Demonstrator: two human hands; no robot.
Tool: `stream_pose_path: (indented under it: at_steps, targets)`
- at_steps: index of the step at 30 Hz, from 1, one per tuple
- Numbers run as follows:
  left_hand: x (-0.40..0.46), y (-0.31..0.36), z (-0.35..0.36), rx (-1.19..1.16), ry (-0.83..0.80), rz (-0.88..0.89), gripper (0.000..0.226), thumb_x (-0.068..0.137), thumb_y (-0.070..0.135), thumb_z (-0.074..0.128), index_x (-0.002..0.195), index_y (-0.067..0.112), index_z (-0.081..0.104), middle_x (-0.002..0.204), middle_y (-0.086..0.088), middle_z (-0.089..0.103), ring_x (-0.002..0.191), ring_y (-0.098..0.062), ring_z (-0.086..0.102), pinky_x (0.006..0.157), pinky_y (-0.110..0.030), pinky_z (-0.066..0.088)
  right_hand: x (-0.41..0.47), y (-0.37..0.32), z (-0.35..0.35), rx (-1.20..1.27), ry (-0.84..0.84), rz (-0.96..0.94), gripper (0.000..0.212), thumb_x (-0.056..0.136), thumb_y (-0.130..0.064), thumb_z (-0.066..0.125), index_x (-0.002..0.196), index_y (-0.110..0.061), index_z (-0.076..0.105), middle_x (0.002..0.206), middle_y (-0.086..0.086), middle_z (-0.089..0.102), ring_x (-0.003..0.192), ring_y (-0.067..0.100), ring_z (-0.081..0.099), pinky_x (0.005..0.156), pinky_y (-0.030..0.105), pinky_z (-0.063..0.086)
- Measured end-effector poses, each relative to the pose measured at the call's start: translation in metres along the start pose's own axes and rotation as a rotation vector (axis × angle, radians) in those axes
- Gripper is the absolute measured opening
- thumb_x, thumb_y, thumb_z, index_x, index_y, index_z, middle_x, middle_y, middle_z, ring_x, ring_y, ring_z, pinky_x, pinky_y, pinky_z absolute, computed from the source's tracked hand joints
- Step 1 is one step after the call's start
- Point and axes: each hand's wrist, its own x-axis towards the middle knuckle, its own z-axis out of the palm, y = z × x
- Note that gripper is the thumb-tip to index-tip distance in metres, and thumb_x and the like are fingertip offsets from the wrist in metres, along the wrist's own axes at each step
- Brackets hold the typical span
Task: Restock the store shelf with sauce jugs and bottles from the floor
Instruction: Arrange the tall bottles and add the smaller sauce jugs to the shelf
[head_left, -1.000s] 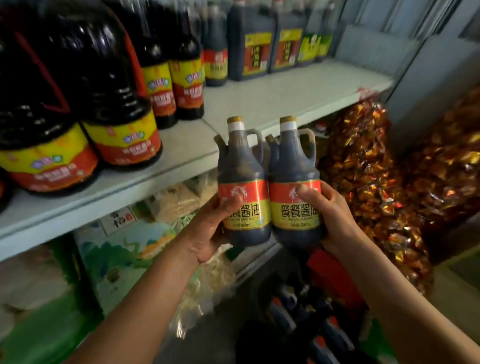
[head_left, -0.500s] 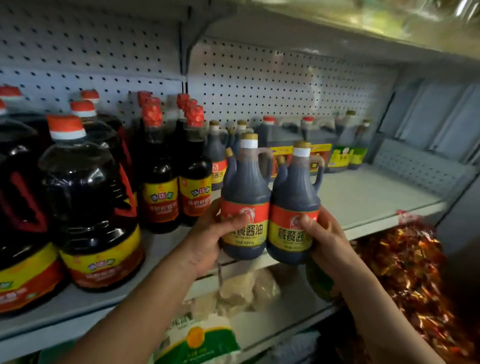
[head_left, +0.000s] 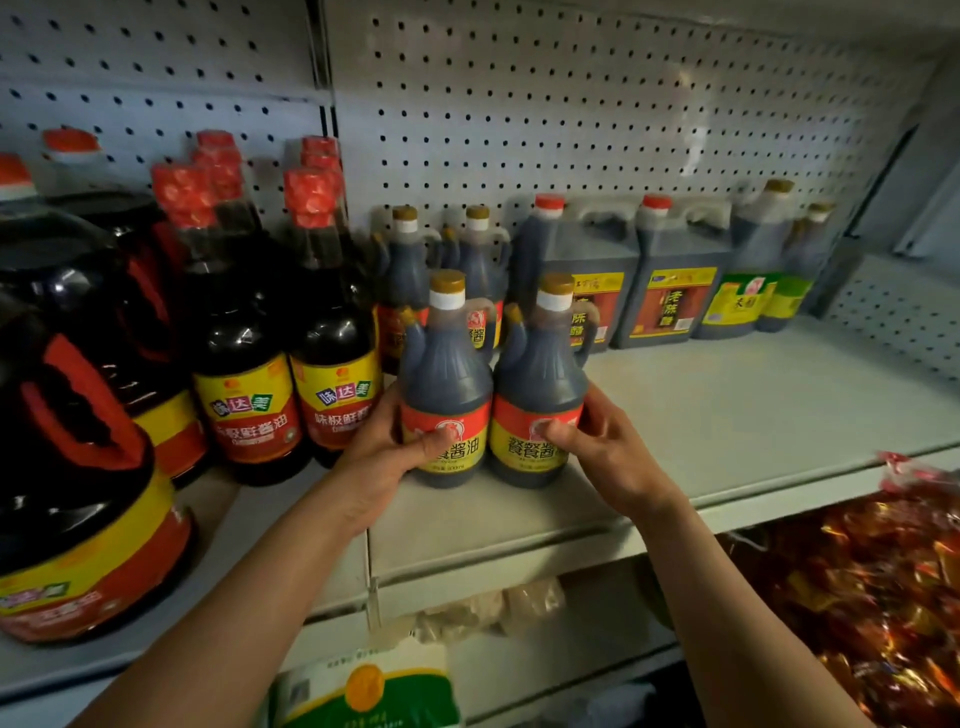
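Note:
Two small dark sauce jugs with gold caps and red-yellow labels stand side by side on the white shelf (head_left: 727, 415). My left hand (head_left: 384, 457) grips the left jug (head_left: 447, 374) around its label. My right hand (head_left: 602, 452) grips the right jug (head_left: 540, 374) the same way. Their bases sit on the shelf, a little back from its front edge. Two matching small jugs (head_left: 441, 260) stand right behind them against the pegboard.
Tall red-capped bottles (head_left: 291, 343) stand just left of my left hand, big round jugs (head_left: 78, 457) further left. Square dark jugs (head_left: 670, 275) and green-labelled bottles (head_left: 753, 280) line the back right. Bare shelf lies to the right. Bags of wrapped sweets (head_left: 883, 587) hang below right.
Both hands carried the two jugs up from below the shelf edge and forward onto the shelf, where they now stand in front of the matching pair.

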Motion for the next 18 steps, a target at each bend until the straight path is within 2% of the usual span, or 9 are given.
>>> stream_pose_path:
  at_steps: [2, 3, 5, 7, 9, 12, 15, 18]
  targets:
    - [0.0, 0.002, -0.001, 0.07, 0.015, -0.003, 0.081, 0.049, 0.056, 0.093, 0.12, 0.06, 0.054, 0.128, 0.018, 0.066, 0.119, -0.009, 0.062, 0.088, -0.027, 0.056, 0.001, 0.002, -0.003, -0.035, 0.012, -0.023, 0.061, 0.086, -0.018, 0.076, 0.141, -0.015, 0.048, 0.133, 0.006, 0.065, 0.124, 0.028, 0.063, 0.098, 0.042, 0.055]
    - [0.0, 0.001, -0.001, 0.102, 0.036, 0.003, 0.083, 0.048, 0.058, 0.092, 0.12, 0.06, 0.053, 0.127, 0.019, 0.066, 0.119, -0.008, 0.062, 0.088, -0.028, 0.056, 0.0, 0.003, -0.005, -0.046, 0.028, -0.029, 0.067, 0.084, -0.027, 0.08, 0.141, -0.016, 0.046, 0.134, 0.004, 0.065, 0.124, 0.025, 0.062, 0.098, 0.041, 0.055]
    - [0.0, -0.004, -0.001, 0.179, 0.08, 0.024, 0.09, 0.048, 0.055, 0.092, 0.127, 0.052, 0.05, 0.125, 0.019, 0.066, 0.117, -0.007, 0.063, 0.092, -0.031, 0.055, -0.003, 0.006, -0.008, -0.07, 0.028, -0.008, 0.085, 0.073, -0.049, 0.085, 0.14, -0.019, 0.043, 0.134, 0.0, 0.063, 0.124, 0.019, 0.062, 0.097, 0.034, 0.056]
    - [-0.001, -0.01, 0.002, 0.279, 0.156, 0.039, 0.095, 0.047, 0.048, 0.089, 0.132, 0.038, 0.048, 0.123, 0.014, 0.067, 0.112, -0.008, 0.065, 0.095, -0.033, 0.054, -0.005, 0.009, -0.011, -0.125, 0.0, 0.001, 0.092, 0.069, -0.056, 0.085, 0.141, -0.019, 0.04, 0.137, 0.0, 0.06, 0.125, 0.016, 0.061, 0.099, 0.032, 0.055]
    - [0.0, -0.014, 0.006, 0.316, 0.226, 0.035, 0.096, 0.046, 0.042, 0.089, 0.132, 0.031, 0.047, 0.122, 0.011, 0.066, 0.109, -0.008, 0.066, 0.093, -0.034, 0.054, -0.004, 0.011, -0.013, -0.175, 0.002, -0.016, 0.082, 0.074, -0.048, 0.084, 0.138, -0.019, 0.042, 0.136, -0.001, 0.06, 0.125, 0.014, 0.06, 0.101, 0.035, 0.054]
    - [0.004, -0.014, 0.008, 0.324, 0.244, 0.03, 0.088, 0.059, 0.025, 0.09, 0.134, 0.028, 0.045, 0.123, 0.009, 0.064, 0.108, -0.008, 0.065, 0.092, -0.032, 0.054, 0.006, 0.015, -0.014, -0.197, 0.043, -0.025, 0.068, 0.076, -0.032, 0.081, 0.133, -0.021, 0.047, 0.132, -0.001, 0.062, 0.122, 0.013, 0.061, 0.101, 0.04, 0.054]
    - [0.014, -0.011, 0.011, 0.328, 0.259, 0.027, 0.079, 0.073, 0.013, 0.087, 0.137, 0.027, 0.044, 0.124, 0.01, 0.062, 0.107, -0.003, 0.062, 0.09, -0.026, 0.052, 0.02, 0.017, -0.01, -0.211, 0.08, -0.017, 0.067, 0.073, -0.033, 0.082, 0.13, -0.02, 0.049, 0.127, -0.002, 0.065, 0.117, 0.009, 0.063, 0.1, 0.039, 0.055]
    - [0.025, -0.01, 0.017, 0.328, 0.311, 0.032, 0.078, 0.077, 0.012, 0.084, 0.141, 0.024, 0.041, 0.126, 0.008, 0.06, 0.108, -0.004, 0.06, 0.084, -0.02, 0.048, 0.037, 0.017, -0.007, -0.199, 0.121, -0.007, 0.071, 0.069, -0.031, 0.084, 0.13, -0.015, 0.051, 0.122, -0.003, 0.067, 0.11, 0.005, 0.065, 0.096, 0.036, 0.057]
